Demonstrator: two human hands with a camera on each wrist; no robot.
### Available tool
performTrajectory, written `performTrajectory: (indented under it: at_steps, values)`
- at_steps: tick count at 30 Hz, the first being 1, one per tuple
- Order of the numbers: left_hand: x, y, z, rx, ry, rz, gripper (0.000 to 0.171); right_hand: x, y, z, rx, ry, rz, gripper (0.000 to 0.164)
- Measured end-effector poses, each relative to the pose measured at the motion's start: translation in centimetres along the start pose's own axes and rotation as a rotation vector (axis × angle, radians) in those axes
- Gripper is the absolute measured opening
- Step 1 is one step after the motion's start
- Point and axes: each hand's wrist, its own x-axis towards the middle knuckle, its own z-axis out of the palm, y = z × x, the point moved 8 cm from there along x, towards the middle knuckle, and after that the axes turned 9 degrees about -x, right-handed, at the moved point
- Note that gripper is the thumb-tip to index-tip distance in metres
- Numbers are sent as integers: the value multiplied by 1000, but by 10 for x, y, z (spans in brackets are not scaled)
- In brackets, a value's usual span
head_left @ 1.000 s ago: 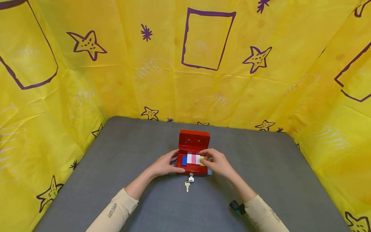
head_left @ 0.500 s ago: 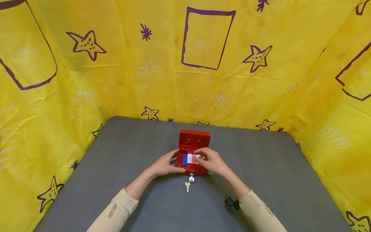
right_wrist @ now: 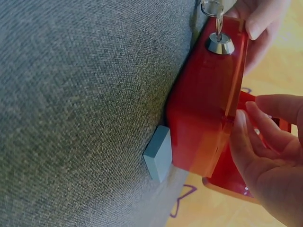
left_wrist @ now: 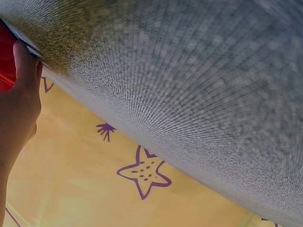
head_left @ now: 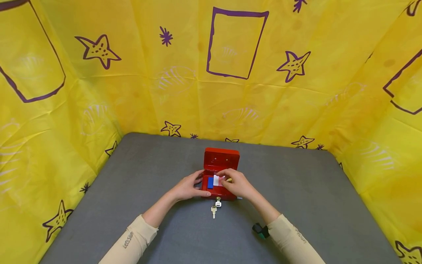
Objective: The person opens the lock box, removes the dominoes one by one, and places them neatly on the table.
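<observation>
A red cash box (head_left: 220,193) stands on the grey table with its lid (head_left: 221,159) raised. My left hand (head_left: 188,187) grips its left side, thumb at the front corner and fingers around the back. Inside lie a blue block (head_left: 210,182), a white block (head_left: 215,180) and a pink block (head_left: 221,180). A sliver of yellow shows beneath my right hand (head_left: 236,183). That hand reaches into the box from the right, its thumb and bent fingers at the pink block. Whether they pinch it is hidden, also in the right wrist view.
Keys (head_left: 214,211) hang from the front lock. A blue-grey block (right_wrist: 159,153) stands on the table close to the box's right side. Yellow patterned cloth (head_left: 184,102) rises behind the table (head_left: 158,157) and at both sides.
My right hand has shifted left over the blocks, from the yellow one to the pink one, and now covers the right-hand blocks. My left hand has stayed on the box.
</observation>
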Motion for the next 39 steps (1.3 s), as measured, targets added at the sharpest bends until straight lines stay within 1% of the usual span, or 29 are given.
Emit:
performTrajectory:
  at_steps: [6, 12, 20, 31, 39]
  values:
    - [1, 0, -1, 15, -1, 19, 93, 2, -5, 3, 1, -1, -48, 25]
    - [0, 0, -1, 8, -4, 13, 95, 5, -5, 9, -12, -16, -72, 25]
    - [0, 0, -2, 14, -3, 20, 95, 6, -4, 15, -15, -44, -57, 26]
    - [-1, 2, -2, 3, -3, 25, 93, 7, -4, 23, -4, -68, -63, 25]
    - [-1, 3, -1, 4, -4, 28, 93, 7, -3, 28, -31, -90, -59, 25]
